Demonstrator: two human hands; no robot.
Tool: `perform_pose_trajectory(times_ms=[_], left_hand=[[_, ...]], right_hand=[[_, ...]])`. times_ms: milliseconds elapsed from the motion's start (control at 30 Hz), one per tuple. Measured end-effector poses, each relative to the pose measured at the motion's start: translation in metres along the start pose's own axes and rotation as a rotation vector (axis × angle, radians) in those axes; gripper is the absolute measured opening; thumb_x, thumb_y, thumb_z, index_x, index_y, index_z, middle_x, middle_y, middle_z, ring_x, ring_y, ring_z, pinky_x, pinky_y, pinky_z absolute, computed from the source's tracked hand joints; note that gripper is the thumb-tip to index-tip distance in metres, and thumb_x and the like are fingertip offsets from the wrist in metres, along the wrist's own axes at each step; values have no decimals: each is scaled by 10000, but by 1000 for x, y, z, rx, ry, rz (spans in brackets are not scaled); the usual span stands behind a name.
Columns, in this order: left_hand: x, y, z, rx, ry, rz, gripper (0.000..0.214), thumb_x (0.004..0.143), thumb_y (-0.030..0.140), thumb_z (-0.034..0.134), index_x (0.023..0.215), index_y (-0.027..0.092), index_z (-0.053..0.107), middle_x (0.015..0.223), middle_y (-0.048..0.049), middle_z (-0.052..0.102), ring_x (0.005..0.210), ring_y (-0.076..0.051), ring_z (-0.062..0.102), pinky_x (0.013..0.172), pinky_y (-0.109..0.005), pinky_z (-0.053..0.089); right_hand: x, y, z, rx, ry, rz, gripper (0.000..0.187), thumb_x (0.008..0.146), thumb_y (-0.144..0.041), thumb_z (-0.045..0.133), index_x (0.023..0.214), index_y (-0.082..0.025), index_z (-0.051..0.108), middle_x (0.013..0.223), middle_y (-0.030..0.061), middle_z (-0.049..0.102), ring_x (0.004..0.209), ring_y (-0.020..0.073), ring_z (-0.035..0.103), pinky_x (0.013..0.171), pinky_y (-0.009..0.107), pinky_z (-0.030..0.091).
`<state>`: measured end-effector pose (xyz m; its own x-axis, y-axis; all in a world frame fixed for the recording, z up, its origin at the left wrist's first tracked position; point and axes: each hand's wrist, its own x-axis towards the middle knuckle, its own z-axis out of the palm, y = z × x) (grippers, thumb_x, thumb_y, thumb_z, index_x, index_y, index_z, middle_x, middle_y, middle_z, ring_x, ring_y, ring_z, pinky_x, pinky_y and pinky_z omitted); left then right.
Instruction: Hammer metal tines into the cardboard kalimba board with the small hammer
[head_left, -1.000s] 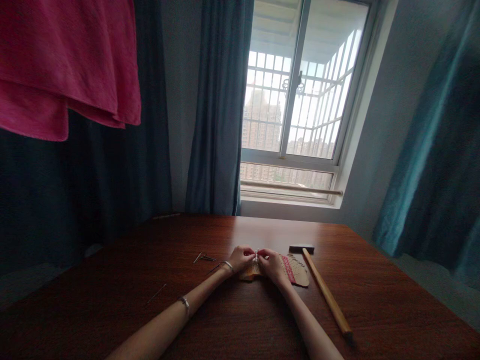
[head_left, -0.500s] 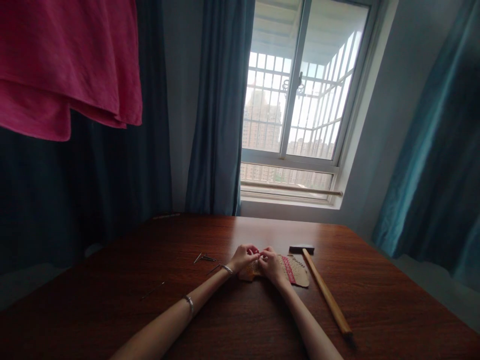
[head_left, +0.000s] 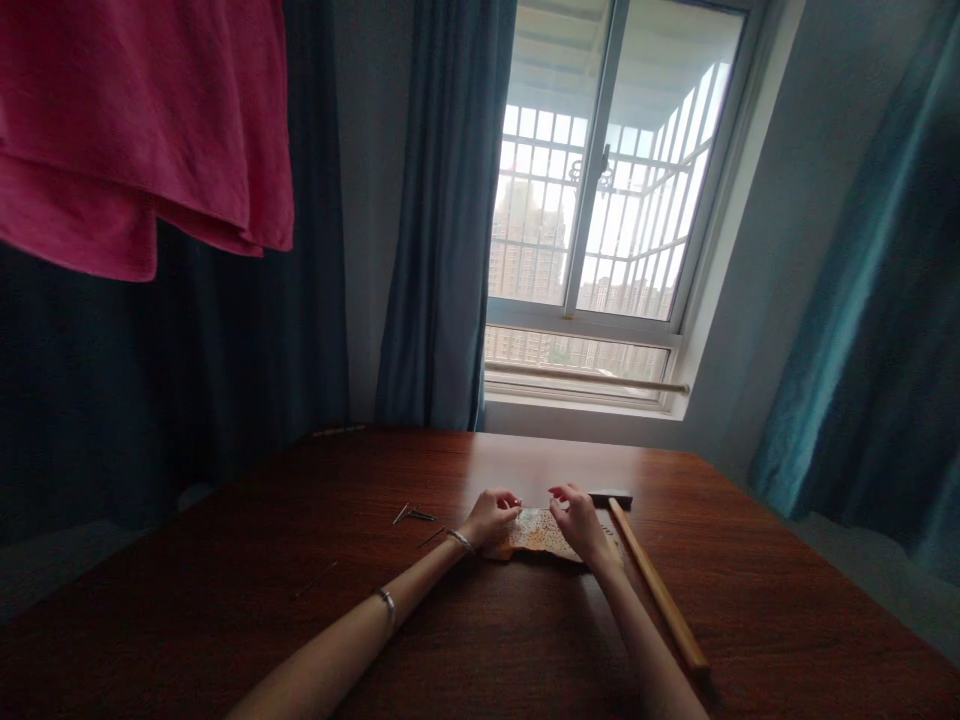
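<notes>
A tan punched leather piece (head_left: 534, 535) lies on the brown wooden table (head_left: 480, 620) in front of me. My left hand (head_left: 491, 517) rests at its left end with fingers pinched together on something too small to name. My right hand (head_left: 579, 522) hovers over its right end, fingers curled and pinched, a hand's width from the left. What either pinch holds cannot be made out, and the right hand hides part of the leather.
A hammer with a long wooden handle (head_left: 654, 583) and dark head (head_left: 611, 498) lies right of my right hand. Several thin metal tools (head_left: 411, 516) lie left of my left hand, one more (head_left: 315, 580) nearer me. Window, blue curtains and a hanging pink cloth (head_left: 142, 130) stand beyond.
My hands, pinched together over the leather before, have drawn apart; the right hand moved right toward the hammer. The left hand stays nearly in place.
</notes>
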<state>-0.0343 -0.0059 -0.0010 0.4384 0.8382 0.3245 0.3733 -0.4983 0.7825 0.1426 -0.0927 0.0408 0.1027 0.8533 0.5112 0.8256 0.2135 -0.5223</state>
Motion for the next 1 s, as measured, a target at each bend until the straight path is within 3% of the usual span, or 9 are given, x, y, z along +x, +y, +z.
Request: perform_pose_trajectory(times_ms=[133, 233, 367, 533, 700, 800, 867, 933, 1000], left_hand=[[2, -8, 3, -15, -6, -19, 288, 677, 362, 571, 751, 107, 682, 689, -58, 658, 630, -138, 562, 568, -213, 399], [4, -13, 4, -20, -9, -23, 288, 669, 368, 576, 743, 111, 683, 688, -55, 657, 635, -140, 562, 574, -216, 400], [5, -16, 7, -9, 18, -57, 281, 643, 367, 593, 730, 116, 684, 700, -56, 661, 654, -149, 571, 589, -224, 410], [5, -15, 8, -8, 12, -82, 292, 634, 379, 599, 753, 125, 682, 738, -57, 675, 696, -163, 590, 630, -240, 430], [2, -14, 7, -46, 2, -76, 266, 645, 356, 598, 761, 130, 678, 766, -54, 685, 723, -163, 607, 664, -241, 449], [1, -13, 7, -58, -2, -68, 259, 653, 350, 596, 760, 128, 676, 774, -57, 686, 734, -162, 611, 673, -237, 453], [1, -12, 6, -44, -5, -67, 262, 655, 352, 598, 763, 127, 678, 775, -58, 685, 731, -161, 611, 673, -237, 452], [0, -10, 6, -14, -6, -64, 265, 659, 354, 598, 763, 125, 681, 765, -58, 684, 713, -159, 607, 661, -238, 447], [0, -9, 5, 12, -6, -57, 261, 669, 353, 591, 755, 123, 682, 751, -56, 681, 698, -156, 601, 646, -237, 440]], right_hand=[[-17, 31, -61, -295, -12, 236, 303, 794, -222, 399, 977, -148, 629, 944, 118, 622, 891, 208, 584, 808, 290, 411], [-53, 56, -88, -530, -114, 420, 387, 813, -308, 388, 1097, -117, 566, 968, 179, 606, 900, 271, 596, 783, 363, 423], [-100, 68, -87, -689, -237, 574, 472, 824, -412, 380, 1149, -93, 503, 956, 214, 584, 846, 318, 622, 687, 401, 456], [-110, 63, -72, -755, -225, 445, 363, 881, -303, 255, 941, -104, 552, 919, 190, 572, 780, 297, 638, 626, 385, 463], [-95, 63, -90, -276, -229, 444, 270, 848, -334, 351, 716, -164, 513, 717, 73, 578, 692, 198, 612, 607, 281, 445], [-93, 45, -99, 226, -213, 547, 322, 812, -445, 384, 656, -178, 475, 582, -7, 501, 430, 106, 492, 391, 214, 360], [-93, 22, -101, 573, -224, 600, 365, 772, -529, 423, 759, -174, 510, 606, -33, 485, 314, 49, 361, 286, 184, 242], [-94, -4, -102, 841, -248, 609, 423, 733, -533, 511, 990, -197, 519, 639, -45, 491, 292, 19, 306, 266, 157, 197], [-93, -28, -102, 1002, -301, 636, 579, 722, -504, 567, 1221, -258, 406, 618, -56, 484, 292, 12, 305, 269, 137, 188]])
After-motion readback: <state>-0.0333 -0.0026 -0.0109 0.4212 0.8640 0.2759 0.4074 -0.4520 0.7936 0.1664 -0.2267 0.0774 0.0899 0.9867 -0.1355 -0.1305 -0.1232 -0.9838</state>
